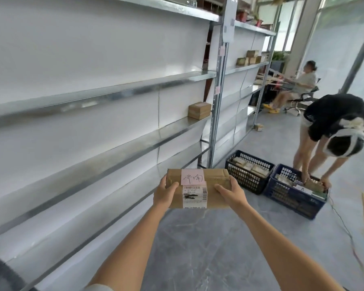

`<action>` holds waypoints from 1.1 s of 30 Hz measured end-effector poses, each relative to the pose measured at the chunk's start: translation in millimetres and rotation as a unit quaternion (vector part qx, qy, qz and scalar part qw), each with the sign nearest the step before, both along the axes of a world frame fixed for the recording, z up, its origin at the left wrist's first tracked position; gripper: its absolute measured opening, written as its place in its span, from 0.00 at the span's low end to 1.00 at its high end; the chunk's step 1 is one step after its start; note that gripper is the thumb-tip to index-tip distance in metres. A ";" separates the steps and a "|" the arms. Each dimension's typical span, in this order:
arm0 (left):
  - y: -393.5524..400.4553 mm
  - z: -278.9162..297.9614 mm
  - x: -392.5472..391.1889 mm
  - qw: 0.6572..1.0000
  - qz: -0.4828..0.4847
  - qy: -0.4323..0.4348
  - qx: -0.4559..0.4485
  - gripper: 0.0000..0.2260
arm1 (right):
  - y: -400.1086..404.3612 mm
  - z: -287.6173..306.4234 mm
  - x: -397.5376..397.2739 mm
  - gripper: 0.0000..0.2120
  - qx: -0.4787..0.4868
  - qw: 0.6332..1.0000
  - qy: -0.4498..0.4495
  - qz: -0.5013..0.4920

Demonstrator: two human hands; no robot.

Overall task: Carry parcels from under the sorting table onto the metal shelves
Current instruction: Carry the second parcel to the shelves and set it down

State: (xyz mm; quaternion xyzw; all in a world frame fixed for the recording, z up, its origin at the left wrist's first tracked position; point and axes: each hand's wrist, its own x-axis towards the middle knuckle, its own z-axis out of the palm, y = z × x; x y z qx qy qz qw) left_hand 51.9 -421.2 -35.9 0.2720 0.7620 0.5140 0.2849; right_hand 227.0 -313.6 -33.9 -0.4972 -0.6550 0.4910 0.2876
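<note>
Two crates (249,171), perhaps six parcels (198,187)

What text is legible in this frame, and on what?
Pink paper note on the long brown cardboard parcel: two handwritten characters, not surely readable.
White printed shipping label on the same parcel: barcode and small print, blurred; part blacked out.
Pink tags and white paper sheet on the grey metal shelf upright: too small to read.
Nothing else carries readable text.
</note>
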 end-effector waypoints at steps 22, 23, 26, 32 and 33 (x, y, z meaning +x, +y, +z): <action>470.5 17.7 -88.7 0.998 -0.045 -0.017 0.042 0.25 | 461.6 17.8 -72.7 0.26 -0.002 0.999 0.042 -0.030; 488.0 19.6 -93.6 0.998 -0.044 -0.017 0.041 0.24 | 480.7 20.0 -78.8 0.26 -0.004 0.999 0.038 -0.027; 538.7 19.8 -113.3 0.999 -0.038 -0.012 0.033 0.24 | 534.5 20.5 -98.4 0.27 -0.006 0.999 0.033 -0.018; 654.9 22.4 -162.7 0.998 -0.021 -0.027 0.057 0.24 | 651.5 23.6 -150.2 0.28 0.000 0.999 0.044 0.004; 673.0 25.0 -169.9 0.998 -0.016 -0.027 0.060 0.24 | 670.4 26.1 -158.9 0.28 0.003 0.999 0.044 0.002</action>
